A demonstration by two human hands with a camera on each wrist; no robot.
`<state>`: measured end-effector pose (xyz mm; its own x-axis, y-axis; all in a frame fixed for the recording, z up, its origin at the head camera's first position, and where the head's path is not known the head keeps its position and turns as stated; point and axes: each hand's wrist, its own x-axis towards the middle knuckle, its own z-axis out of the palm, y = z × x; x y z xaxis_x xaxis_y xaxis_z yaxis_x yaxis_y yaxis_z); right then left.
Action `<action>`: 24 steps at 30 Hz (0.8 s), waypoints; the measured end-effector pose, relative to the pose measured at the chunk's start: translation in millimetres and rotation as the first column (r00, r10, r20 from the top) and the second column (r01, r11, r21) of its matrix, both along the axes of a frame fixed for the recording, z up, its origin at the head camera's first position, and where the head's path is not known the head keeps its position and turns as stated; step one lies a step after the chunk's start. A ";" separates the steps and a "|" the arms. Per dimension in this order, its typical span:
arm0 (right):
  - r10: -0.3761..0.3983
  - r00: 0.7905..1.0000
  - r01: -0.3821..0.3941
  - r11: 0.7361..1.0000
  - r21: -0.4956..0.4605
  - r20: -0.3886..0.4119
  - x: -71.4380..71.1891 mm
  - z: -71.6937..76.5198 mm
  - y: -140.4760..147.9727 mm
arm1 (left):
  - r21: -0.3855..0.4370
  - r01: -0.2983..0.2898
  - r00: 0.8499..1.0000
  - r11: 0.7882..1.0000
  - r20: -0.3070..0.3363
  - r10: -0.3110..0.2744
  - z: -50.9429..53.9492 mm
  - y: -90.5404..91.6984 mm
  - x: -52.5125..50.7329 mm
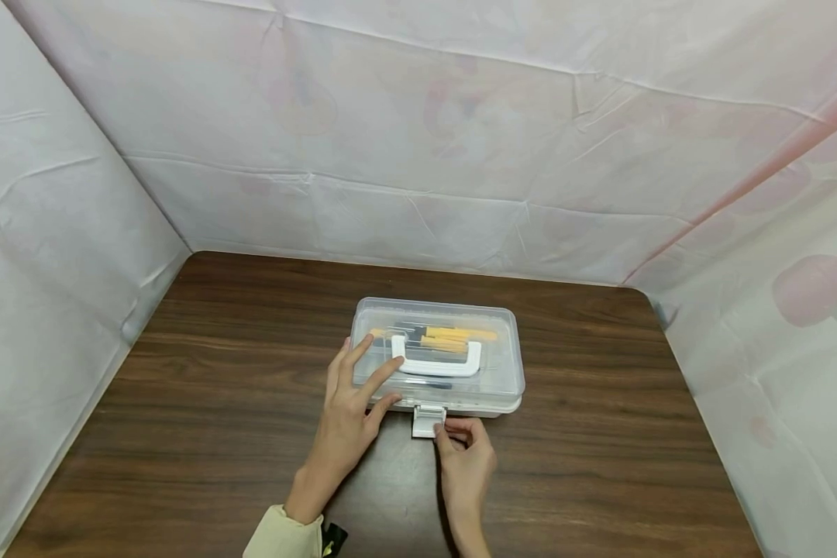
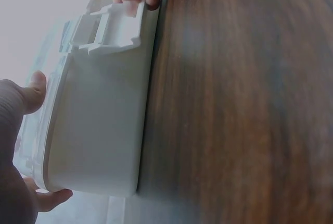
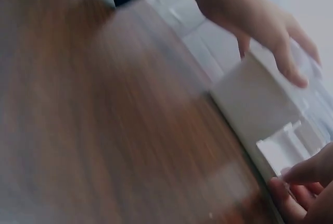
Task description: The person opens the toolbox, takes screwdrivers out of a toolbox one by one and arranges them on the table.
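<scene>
A white storage box with a clear lid and a white carry handle sits on the table. Several yellow-handled items show through the lid, their kind unclear. My left hand rests on the lid's left front part, fingers spread, one fingertip by the handle. In the left wrist view its thumb lies on the lid and a finger reaches round the box's end. My right hand pinches the edge of the white front latch, whose flap stands tilted out from the front wall.
The dark wood-grain table extends around the box on all sides. Pale printed cloth hangs behind the table and along its left and right edges. A light sleeve covers the left forearm, with a dark object beside it.
</scene>
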<state>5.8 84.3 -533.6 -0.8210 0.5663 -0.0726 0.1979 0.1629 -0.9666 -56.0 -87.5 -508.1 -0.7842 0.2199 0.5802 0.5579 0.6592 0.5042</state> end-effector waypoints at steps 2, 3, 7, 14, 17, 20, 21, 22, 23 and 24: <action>-0.027 0.999 0.026 0.998 0.049 0.018 -3.8 -2.0 2.5 | -0.001 0.003 1.000 1.000 -0.005 -0.003 -0.2 0.4 -0.3; -0.036 0.999 0.034 0.997 0.062 0.030 -5.4 -2.8 3.5 | -0.001 0.004 1.000 1.000 -0.008 -0.004 -0.2 0.6 -0.4; -0.032 0.998 0.030 0.999 0.038 0.051 -9.2 -4.9 5.0 | 0.000 0.002 1.000 1.000 -0.008 -0.002 -0.3 0.5 0.0; 0.012 1.000 -0.012 1.000 -0.012 -0.014 0.7 -2.5 13.2 | -0.014 0.006 1.000 1.000 -0.016 -0.006 0.4 -1.1 0.4; -0.035 0.998 0.037 0.999 0.030 -0.057 11.2 -1.3 23.3 | -0.030 0.007 1.000 1.000 -0.008 -0.008 1.4 -3.1 0.1; -0.114 0.986 0.118 0.993 0.028 -0.123 19.4 -2.1 37.7 | -0.022 -0.004 1.000 1.000 0.026 0.004 2.0 -4.3 -0.3; -0.130 0.981 0.134 0.991 0.022 -0.146 21.1 -2.4 43.0 | -0.008 -0.011 0.999 1.000 0.039 0.011 1.6 -4.4 -0.5; -0.137 0.975 0.141 0.990 0.011 -0.173 22.0 -3.0 48.4 | 0.009 -0.017 0.998 1.000 0.052 0.017 1.3 -4.5 -0.7; -0.136 0.969 0.138 0.990 -0.007 -0.204 22.3 -3.3 53.7 | 0.030 -0.023 0.997 0.999 0.070 0.021 0.8 -4.4 -0.8; -0.127 0.964 0.125 0.992 -0.024 -0.232 22.3 -3.6 58.9 | 0.048 -0.028 0.996 0.998 0.088 0.024 0.4 -4.0 -0.8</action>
<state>28.1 143.2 -537.2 -0.7377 0.6666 0.1064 -0.0145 0.1419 -0.9898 -56.8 -91.5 -507.8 -0.8376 0.1714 0.5186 0.4929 0.6463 0.5825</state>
